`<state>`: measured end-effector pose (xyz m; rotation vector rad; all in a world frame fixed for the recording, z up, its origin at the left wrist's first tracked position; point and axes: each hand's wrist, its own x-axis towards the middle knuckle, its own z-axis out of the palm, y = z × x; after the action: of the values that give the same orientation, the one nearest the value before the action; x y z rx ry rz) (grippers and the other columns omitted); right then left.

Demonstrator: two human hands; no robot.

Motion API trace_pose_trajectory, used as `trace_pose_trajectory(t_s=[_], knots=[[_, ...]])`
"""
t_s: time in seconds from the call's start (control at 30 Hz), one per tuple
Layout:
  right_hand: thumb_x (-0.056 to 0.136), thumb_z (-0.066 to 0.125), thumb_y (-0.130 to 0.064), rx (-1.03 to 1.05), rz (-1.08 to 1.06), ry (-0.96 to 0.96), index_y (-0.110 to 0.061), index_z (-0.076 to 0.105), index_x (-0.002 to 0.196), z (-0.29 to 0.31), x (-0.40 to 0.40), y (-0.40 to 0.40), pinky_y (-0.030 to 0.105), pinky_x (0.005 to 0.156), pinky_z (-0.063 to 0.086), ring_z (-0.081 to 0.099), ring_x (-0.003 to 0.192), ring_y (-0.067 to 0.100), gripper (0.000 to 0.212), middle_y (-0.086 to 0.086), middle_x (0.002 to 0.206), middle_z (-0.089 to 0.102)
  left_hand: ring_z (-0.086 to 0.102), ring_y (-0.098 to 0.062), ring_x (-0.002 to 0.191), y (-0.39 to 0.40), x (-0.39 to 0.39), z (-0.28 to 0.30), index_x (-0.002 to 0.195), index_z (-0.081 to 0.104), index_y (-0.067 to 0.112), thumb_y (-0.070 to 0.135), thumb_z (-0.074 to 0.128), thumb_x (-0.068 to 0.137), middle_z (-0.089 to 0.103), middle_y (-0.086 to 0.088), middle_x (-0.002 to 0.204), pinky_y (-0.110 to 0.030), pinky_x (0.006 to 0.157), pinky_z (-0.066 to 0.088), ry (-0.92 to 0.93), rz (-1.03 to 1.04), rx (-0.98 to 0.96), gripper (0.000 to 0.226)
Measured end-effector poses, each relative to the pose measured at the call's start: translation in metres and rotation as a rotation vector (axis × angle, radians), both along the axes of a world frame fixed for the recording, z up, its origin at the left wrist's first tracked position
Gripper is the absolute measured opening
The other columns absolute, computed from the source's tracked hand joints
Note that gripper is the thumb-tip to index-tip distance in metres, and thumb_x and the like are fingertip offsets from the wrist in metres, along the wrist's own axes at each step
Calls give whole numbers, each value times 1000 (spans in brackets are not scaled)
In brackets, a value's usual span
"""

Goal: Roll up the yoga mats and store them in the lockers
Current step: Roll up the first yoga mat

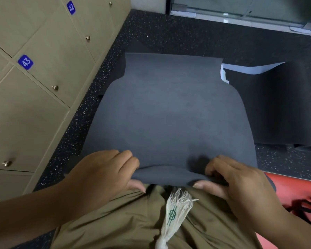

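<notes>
Down at the near end, the grey yoga mat (pixel 167 112) has its edge folded over, and the fold hides most of the fingers working it; whether a roll has formed under there cannot be told. Left hand (pixel 104 169) grips the fold with fingers curled on top and thumb tucked beneath, and the right hand (pixel 235 178) pinches it the same way, thumb under the lip. Both forearms run out of view at the lower corners. That mat lies flat on the speckled floor (pixel 178 38), reaching away from the person's olive garment (pixel 126 223). A black mat (pixel 276 105) lies just beside its right edge, and a red mat (pixel 294 187) is cut off at lower right. Closed lockers (pixel 34 87) line the left, with a strip of bare floor between them and the grey mat
</notes>
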<state>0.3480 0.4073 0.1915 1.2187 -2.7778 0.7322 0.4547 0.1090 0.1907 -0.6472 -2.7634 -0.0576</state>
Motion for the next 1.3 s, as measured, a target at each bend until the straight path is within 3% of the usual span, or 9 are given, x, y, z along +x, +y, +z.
trace_pose_trajectory(t_s=[0.17, 0.33, 0.47, 0.57, 0.7, 0.9, 1.0, 1.1, 1.3], knots=[[82, 45, -84, 45, -45, -297, -32, 52, 79, 15, -16, -6, 14, 60, 38, 54, 68, 1, 53, -14, 84, 56, 47, -17, 44, -6, -10, 5, 66, 57, 20, 75, 31, 97, 44, 5, 57, -34, 38, 42, -152, 140, 140, 69], [57, 55, -93, 111, -159, -419, -31, 52, 79, 22, -33, -12, 26, 55, 38, 56, 75, 9, 65, -11, 87, 56, 42, -15, 45, -14, -19, 10, 75, 47, 26, 89, 39, 81, 44, 8, 60, -32, 40, 39, -282, 245, 243, 63], [54, 49, -91, 184, -188, -340, -23, 39, 66, 24, -37, -19, 31, 50, 28, 45, 64, 14, 69, -5, 64, 46, 40, -20, 43, -19, -25, 9, 75, 42, 23, 95, 40, 75, 39, 5, 57, -37, 37, 38, -290, 295, 203, 72], [73, 47, -90, 164, -95, -127, -27, 35, 63, 17, -41, -19, 21, 51, 24, 35, 69, 13, 65, -8, 62, 40, 38, -21, 43, -21, -32, 8, 73, 41, 20, 96, 42, 72, 37, 3, 55, -37, 38, 36, -295, 317, 224, 76], [78, 48, -84, 40, 3, -192, -30, 42, 66, 5, -54, -20, 21, 60, 31, 41, 71, 10, 56, -11, 67, 42, 36, -22, 42, -25, -40, 8, 69, 43, 17, 94, 44, 74, 36, 0, 53, -34, 38, 32, -273, 307, 225, 77], [93, 70, -46, -215, 234, -131, -17, 59, 73, -4, -60, -15, 25, 69, 41, 48, 71, 12, 37, -13, 75, 48, 33, -16, 50, -27, -48, 6, 65, 42, 17, 92, 51, 74, 33, 5, 54, -28, 48, 28, -264, 291, 268, 75], [87, 72, -58, -169, 314, -105, -13, 64, 83, -4, -64, -13, 28, 70, 42, 49, 73, 15, 46, -6, 80, 52, 32, -12, 56, -30, -55, 7, 68, 42, 23, 86, 58, 74, 30, 11, 59, -25, 54, 29, -286, 243, 356, 65], [78, 72, -73, -58, 354, -17, -13, 62, 86, -3, -68, -15, 32, 69, 41, 47, 74, 17, 61, -4, 83, 52, 36, -11, 53, -31, -57, 9, 66, 48, 25, 80, 58, 80, 36, 13, 58, -23, 49, 29, -267, 189, 336, 57], [92, 59, -68, 45, 301, 78, -18, 62, 86, 5, -70, -21, 32, 70, 36, 48, 77, 17, 50, -9, 82, 54, 51, -17, 52, -34, -53, 3, 66, 67, 19, 51, 57, 101, 56, 7, 62, -30, 47, 38, -78, -4, 180, 49]])
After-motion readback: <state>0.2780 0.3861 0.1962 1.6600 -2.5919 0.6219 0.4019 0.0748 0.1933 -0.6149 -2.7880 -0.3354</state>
